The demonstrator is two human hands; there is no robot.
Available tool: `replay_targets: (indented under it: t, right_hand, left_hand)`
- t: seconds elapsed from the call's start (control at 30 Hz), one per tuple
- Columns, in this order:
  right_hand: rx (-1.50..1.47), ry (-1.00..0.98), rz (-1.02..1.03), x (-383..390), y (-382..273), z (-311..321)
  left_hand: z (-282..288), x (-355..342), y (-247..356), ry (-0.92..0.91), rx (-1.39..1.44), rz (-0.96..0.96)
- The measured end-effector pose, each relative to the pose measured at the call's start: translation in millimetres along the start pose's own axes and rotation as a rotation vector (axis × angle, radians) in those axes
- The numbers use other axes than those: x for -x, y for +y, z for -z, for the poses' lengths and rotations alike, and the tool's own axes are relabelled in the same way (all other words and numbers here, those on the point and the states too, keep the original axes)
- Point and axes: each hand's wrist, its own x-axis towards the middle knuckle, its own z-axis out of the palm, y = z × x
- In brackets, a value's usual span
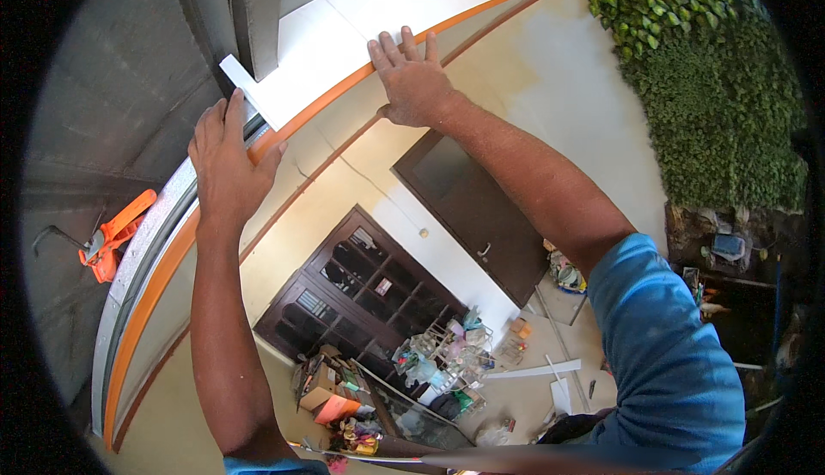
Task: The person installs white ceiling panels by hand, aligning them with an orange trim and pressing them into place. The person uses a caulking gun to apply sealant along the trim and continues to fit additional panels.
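A long white panel [369, 11] runs along the top of the view, edged by a curved orange strip [322, 101]. My right hand [417, 88] lies on this edge with its fingers spread onto the white surface. Farther left, my left hand [225, 166] rests across the edge by the panel's near end, fingers stretched out and thumb apart on the orange side. A short white crosspiece [249, 90] sits at that end, close to my left fingertips. Below my left hand, a pale metal track [142, 260] with dark grooves continues beside the orange strip.
An orange-handled hand tool [116, 234] lies on the dark grey surface at left. A grey upright post [256, 11] stands beside the panel. Far below are a brown door [473, 209], a glazed double door [352, 277], cluttered boxes and bags, and green plants [713, 88] at right.
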Motion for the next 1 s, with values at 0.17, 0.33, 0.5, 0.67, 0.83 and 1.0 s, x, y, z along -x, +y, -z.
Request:
replay_targets:
  t: [0.17,0.33,0.5,0.67,0.83,1.0]
  right_hand:
    - [0.037,-0.068,0.002,21,4,21]
    - [-0.117,-0.054,-0.063,1,12,27]
    - [0.008,0.033,-0.03,-76,16,6]
    - [-0.025,-0.178,-0.06,-84,3,29]
    - [-0.317,0.103,0.08,-22,-66,94]
    - [-0.884,0.508,0.545,-41,-221,144]
  left_hand:
    - [8,16,12,0.001,-0.123,-0.061]
    - [18,24,19,-0.02,-0.127,-0.107]
    - [39,44,28,-0.026,-0.04,-0.183]
    - [65,108,46,-0.089,0.097,-0.322]
    - [96,167,42,-0.042,0.26,-0.213]
    - [92,188,2,0.147,0.765,0.523]
